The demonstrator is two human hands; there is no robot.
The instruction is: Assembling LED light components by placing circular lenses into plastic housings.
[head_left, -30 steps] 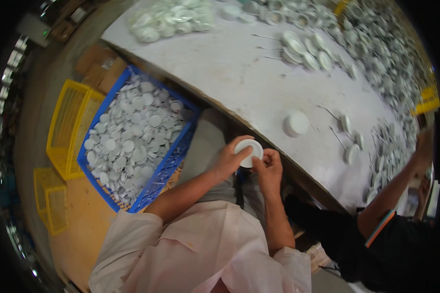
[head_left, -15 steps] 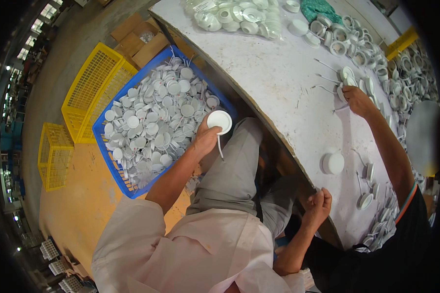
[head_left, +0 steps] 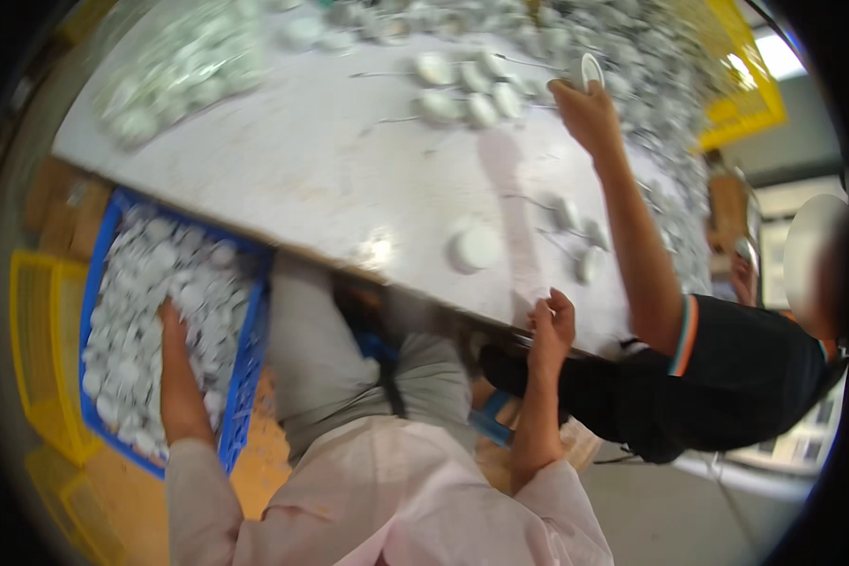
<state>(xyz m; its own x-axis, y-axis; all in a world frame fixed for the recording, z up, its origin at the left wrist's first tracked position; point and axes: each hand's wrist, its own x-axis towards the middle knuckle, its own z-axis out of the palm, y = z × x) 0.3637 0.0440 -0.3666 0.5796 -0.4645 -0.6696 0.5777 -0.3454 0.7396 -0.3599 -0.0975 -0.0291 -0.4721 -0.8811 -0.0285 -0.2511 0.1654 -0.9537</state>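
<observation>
My left hand [head_left: 169, 313] reaches down into the blue basket [head_left: 245, 377], among a heap of round white parts with short wires [head_left: 132, 349]. Blur and the heap hide its fingers, so I cannot see whether it holds one. Over the near edge of the white table [head_left: 340, 170] is my right hand [head_left: 553, 323], its fingers curled in with nothing visible in them. A single white round part [head_left: 476, 248] lies on the table beyond that hand. Several wired white discs [head_left: 566, 214] lie to its right.
A co-worker's hand [head_left: 590, 113] at right holds up a white round part [head_left: 590, 71]. More discs with wires [head_left: 439, 107] stand in rows, backed by a big pile [head_left: 632, 57]. A clear bag of white parts [head_left: 189, 75] lies far left. A yellow crate [head_left: 42, 349] stands beside the basket.
My left hand has gone from above my lap into the basket, and the wired disc it held no longer shows. The view has swung right. The co-worker's hand has lifted a part.
</observation>
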